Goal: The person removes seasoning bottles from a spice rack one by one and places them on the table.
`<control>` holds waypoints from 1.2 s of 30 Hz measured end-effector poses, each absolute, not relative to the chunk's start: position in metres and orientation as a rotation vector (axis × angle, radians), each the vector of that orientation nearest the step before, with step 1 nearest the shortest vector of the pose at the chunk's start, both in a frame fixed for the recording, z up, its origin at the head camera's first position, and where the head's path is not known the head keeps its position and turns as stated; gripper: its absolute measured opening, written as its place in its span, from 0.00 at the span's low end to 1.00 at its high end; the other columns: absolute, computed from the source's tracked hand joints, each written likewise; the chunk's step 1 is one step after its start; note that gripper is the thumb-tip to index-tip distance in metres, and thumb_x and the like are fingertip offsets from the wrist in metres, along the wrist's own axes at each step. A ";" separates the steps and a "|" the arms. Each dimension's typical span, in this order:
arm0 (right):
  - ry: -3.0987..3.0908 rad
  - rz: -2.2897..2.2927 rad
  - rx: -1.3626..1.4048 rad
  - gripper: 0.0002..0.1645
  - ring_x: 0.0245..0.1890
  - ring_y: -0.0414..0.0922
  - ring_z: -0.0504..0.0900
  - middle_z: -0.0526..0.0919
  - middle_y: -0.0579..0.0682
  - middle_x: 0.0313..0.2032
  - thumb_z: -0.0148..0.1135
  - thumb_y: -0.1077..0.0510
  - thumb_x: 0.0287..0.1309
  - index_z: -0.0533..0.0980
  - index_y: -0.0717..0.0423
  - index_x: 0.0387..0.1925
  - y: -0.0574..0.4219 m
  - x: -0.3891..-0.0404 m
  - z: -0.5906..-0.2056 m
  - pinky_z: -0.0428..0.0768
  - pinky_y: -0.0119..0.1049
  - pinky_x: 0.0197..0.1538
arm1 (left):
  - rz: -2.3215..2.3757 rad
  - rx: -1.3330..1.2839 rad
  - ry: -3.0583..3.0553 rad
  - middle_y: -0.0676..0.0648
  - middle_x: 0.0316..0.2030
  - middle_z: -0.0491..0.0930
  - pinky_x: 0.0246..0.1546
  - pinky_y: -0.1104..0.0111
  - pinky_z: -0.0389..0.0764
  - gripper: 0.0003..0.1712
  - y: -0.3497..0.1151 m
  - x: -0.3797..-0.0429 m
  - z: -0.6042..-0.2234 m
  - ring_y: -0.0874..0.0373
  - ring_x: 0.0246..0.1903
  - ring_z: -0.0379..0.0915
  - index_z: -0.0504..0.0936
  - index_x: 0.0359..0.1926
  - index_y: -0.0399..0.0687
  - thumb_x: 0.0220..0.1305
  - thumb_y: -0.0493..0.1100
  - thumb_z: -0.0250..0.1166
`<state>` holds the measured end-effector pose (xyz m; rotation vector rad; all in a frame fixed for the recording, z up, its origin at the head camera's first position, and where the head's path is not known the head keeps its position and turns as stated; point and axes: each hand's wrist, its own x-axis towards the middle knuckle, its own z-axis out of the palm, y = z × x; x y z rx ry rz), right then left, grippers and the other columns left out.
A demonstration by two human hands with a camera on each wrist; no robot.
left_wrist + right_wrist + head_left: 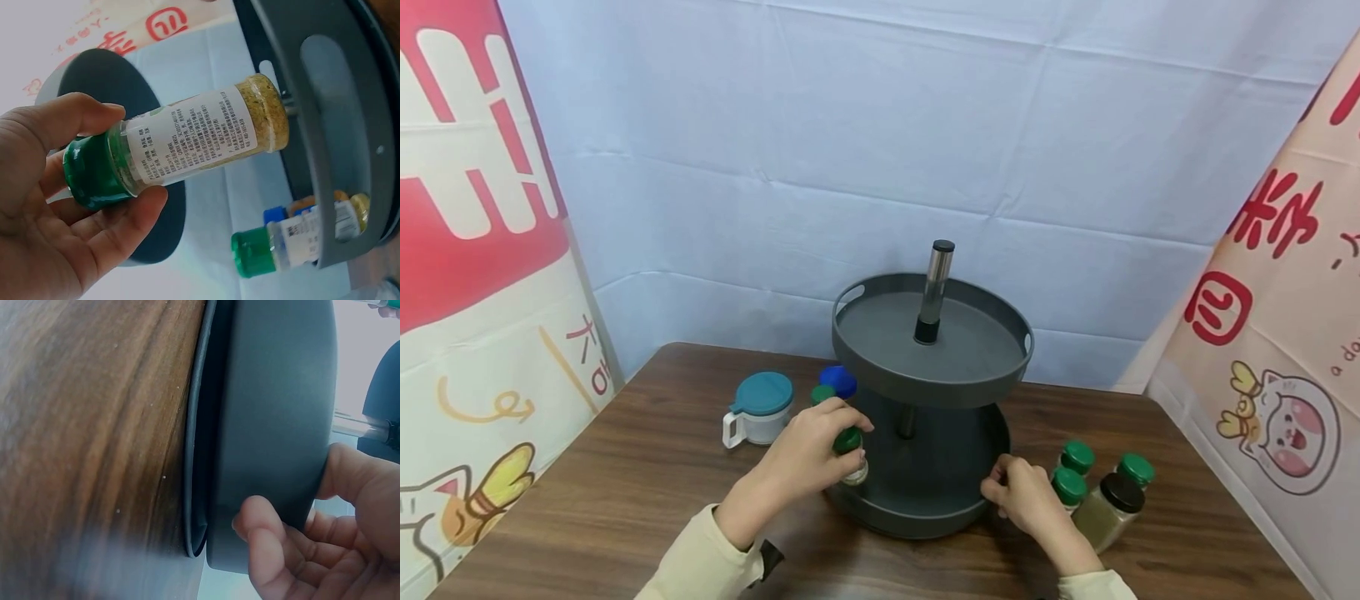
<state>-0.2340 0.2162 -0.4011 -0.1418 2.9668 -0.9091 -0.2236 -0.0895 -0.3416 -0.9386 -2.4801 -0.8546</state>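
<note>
My left hand (811, 446) holds a green-capped spice jar (200, 134) by its cap, thumb on one side and fingers on the other. The jar, with a white printed label and yellowish-brown contents, is upright over the left rim of the lower tray (925, 479) of a dark grey two-tier rack. Across from it, my right hand (1028, 497) pinches that lower tray's right rim, thumb over the edge and curled fingers against the outer wall (275, 406). Another green-capped jar (294, 244) and a blue-capped one (838, 381) stand inside the lower tray's left side, partly hidden.
Above, the rack's upper tray (887, 333) surrounds a metal post (936, 287). A teal-lidded container with a white handle (763, 408) stands left. Right of the rack are several jars: green-capped ones (1078, 456) and a larger black-capped one (1105, 515). Cloth (775, 167) hangs behind the table.
</note>
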 end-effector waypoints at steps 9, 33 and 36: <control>2.977 -0.906 -0.144 0.07 0.14 0.43 0.73 0.72 0.47 0.14 0.57 0.63 0.52 0.70 0.55 0.22 0.217 -0.235 -0.400 0.67 0.37 0.20 | -0.854 -0.867 -2.439 0.55 0.36 0.75 0.26 0.74 0.73 0.14 -0.108 -0.223 -0.339 0.64 0.28 0.70 0.81 0.39 0.49 0.48 0.37 0.70; 2.965 -0.935 -0.152 0.06 0.15 0.43 0.74 0.72 0.48 0.16 0.56 0.62 0.54 0.70 0.55 0.23 0.218 -0.234 -0.402 0.68 0.38 0.21 | -0.797 -0.744 -2.649 0.49 0.36 0.77 0.29 0.68 0.76 0.15 -0.145 -0.226 -0.359 0.60 0.33 0.74 0.81 0.39 0.47 0.47 0.36 0.71; 2.956 -0.946 -0.152 0.06 0.15 0.44 0.74 0.72 0.48 0.16 0.56 0.62 0.54 0.70 0.55 0.23 0.218 -0.234 -0.402 0.68 0.38 0.21 | -0.790 -0.728 -2.680 0.49 0.37 0.77 0.31 0.66 0.77 0.15 -0.151 -0.228 -0.363 0.58 0.34 0.75 0.81 0.40 0.47 0.48 0.37 0.71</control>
